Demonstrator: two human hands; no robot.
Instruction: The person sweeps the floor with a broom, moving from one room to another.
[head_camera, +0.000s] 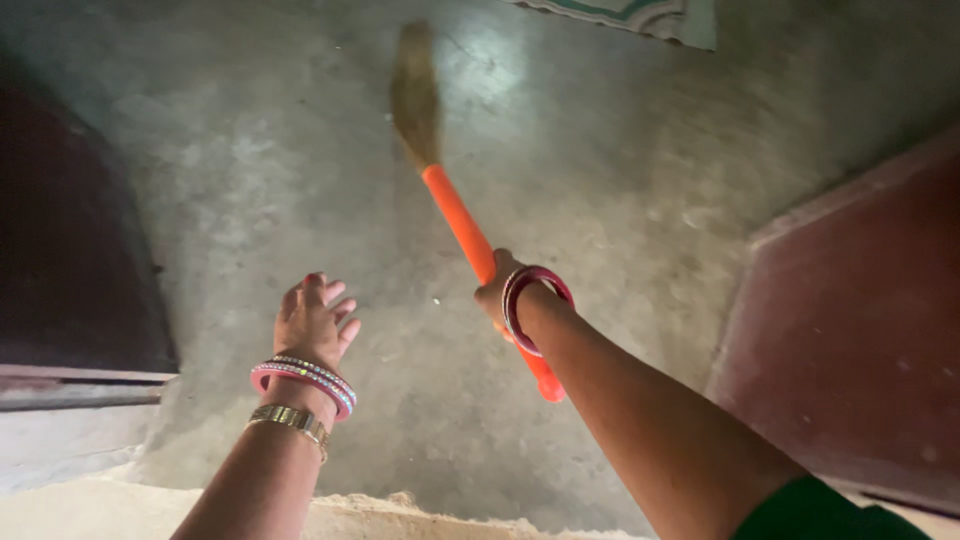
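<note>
- Broom (447, 190) seen from the head camera: it has an orange plastic handle and a brush of dry brownish grass, and it slants from the lower middle of the view up toward the top, with the brush end blurred over the grey concrete floor (620, 170).
- Right hand (497, 290) is closed around the orange handle partway along it; the handle's butt end sticks out below the wrist. Red and pale bangles (530, 300) sit on that wrist, and a dark green sleeve (820, 515) shows at the bottom edge.
- Left hand (315, 318) holds nothing; it hangs over the floor, back facing the camera, fingers loosely spread, well apart from the broom. Its wrist carries pink studded bangles (303, 378) and a gold band (290, 420).
- Dark reddish door leaf (850, 330) stands at the right, and another dark panel (70, 250) at the left.
- Patterned mat (640, 15) lies at the top edge of the floor.
- Sandy, rough step edge (100, 505) runs along the bottom.
</note>
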